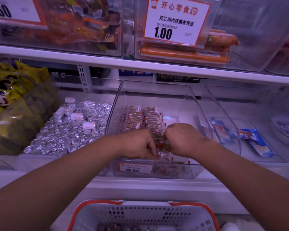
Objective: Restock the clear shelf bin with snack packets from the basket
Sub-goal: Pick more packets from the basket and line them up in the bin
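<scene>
1. Head view, looking down at a shop shelf (157, 182) with clear bins side by side.
2. Clear shelf bin (195, 104) sits centre on the lower shelf. A price label (135, 167) reading 10.80 is on its front lip.
3. Snack packets (143, 119) lie inside this bin: two neat rows stacked toward the back, plus loose ones at the front edge.
4. Left hand (137, 145) is inside the bin front, knuckles up, fingers curled down. Grip: fingertips pinch a loose packet at the front wall.
5. Right hand (182, 139) is just beside the left, also knuckles up over the front packets. Grip: fingers curled under and hidden; they appear closed on packets, though the contact itself is not visible.
6. Basket (140, 214), white mesh with an orange rim, is below the shelf, between the two forearms. Some dark contents show at its bottom; too blurred to identify.
7. Bin to the left holds silver foil-wrapped pieces (70, 137) and a few white rolls.
8. Far left: yellow bags (8, 90).
9. Bin to the right holds blue packets (255, 140).
10. Upper shelf: bin of orange sausages (183, 55) behind a tag (175, 20) marked 1.00.
</scene>
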Demonstrator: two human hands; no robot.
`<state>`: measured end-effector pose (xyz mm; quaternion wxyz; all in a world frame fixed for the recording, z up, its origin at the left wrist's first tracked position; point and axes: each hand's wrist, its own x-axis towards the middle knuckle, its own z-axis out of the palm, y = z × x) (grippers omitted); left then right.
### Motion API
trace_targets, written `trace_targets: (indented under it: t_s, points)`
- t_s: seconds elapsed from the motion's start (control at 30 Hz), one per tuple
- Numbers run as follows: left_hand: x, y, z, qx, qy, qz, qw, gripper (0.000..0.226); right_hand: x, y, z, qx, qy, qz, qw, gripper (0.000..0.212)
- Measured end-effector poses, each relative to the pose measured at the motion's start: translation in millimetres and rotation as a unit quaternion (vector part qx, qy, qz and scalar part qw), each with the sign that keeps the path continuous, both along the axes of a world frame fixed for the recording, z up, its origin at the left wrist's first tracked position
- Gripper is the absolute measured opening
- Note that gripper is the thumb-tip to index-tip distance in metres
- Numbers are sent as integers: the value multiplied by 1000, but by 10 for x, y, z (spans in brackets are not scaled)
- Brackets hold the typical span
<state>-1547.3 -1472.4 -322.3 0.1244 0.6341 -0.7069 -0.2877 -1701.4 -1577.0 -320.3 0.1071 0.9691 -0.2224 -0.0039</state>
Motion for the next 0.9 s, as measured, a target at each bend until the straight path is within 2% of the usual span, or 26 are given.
trace_targets:
  t_s: [0.17, 0.23, 0.33, 0.4, 0.47, 0.57, 0.6, 0.67, 0.7, 0.73, 0.83, 0.87, 0.9]
  points:
    - [-11, 18, 17, -9, -33, 6, 999, 12, 37, 35, -59, -12, 16, 64, 998, 27]
    - [-12, 21, 43, -11, -51, 1, 999, 14, 52, 17, -40, 21, 15, 45, 999, 32]
    - [-12, 21, 66, -29, -76, 1, 997, 15, 50, 47, 2, 123, -15, 19, 992, 23]
    - [-13, 13, 62, -20, -63, 3, 998, 13, 18, 71, 45, 216, -48, -19, 975, 19]
    - [-23, 0, 43, -4, -38, 4, 999, 12, -9, 85, 106, 270, -63, -93, 956, 24]
    - [-40, -27, 14, 3, -21, 6, 1000, 12, -39, 69, 222, 232, 14, -209, 950, 29]
    - [-39, -33, 8, 8, -16, 7, 1000, 11, -47, 95, 268, 255, 65, -240, 934, 30]
    - [-28, -40, 6, 16, -4, 2, 1000, 10, -33, 145, 308, 375, 154, -273, 872, 24]
    - [-21, -39, 6, 19, 3, -1, 1000, 9, -30, 162, 301, 426, 170, -274, 845, 18]
    - [-20, -33, 11, 21, 10, -3, 1000, 9, -29, 181, 283, 449, 168, -269, 835, 14]
    - [-19, -25, 16, 28, 20, 1, 999, 8, -26, 180, 200, 429, 88, -263, 860, 15]
    - [-29, -25, 21, 29, 14, 1, 999, 8, -34, 178, 164, 433, 48, -271, 858, 12]
    - [-39, -26, 24, 26, 4, 0, 1000, 8, -46, 185, 129, 459, 0, -286, 841, 6]
